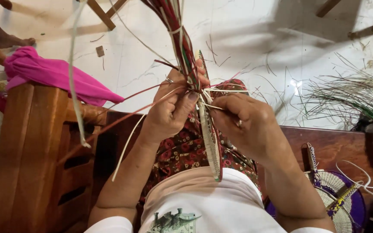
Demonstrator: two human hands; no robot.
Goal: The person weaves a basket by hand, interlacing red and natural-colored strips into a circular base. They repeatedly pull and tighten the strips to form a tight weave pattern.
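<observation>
Left hand point(169, 112) fingers pinching strand bundle point(180, 39); right hand point(242, 123) fingers clenched on woven band point(210, 142); pink cloth point(52, 73) well left.

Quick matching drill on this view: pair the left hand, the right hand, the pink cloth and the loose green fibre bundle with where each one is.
Things:
1. left hand
2. right hand
3. pink cloth
4. green fibre bundle

Places:
A. draped over the wooden furniture at the left edge of the view
B. lying on the floor at the right edge of the view
C. pinching pale strands beside the woven strip
D. gripping the red and green strand bunch where it meets the strip

Pairs: 1-D, 2-C, 3-A, 4-B
</observation>
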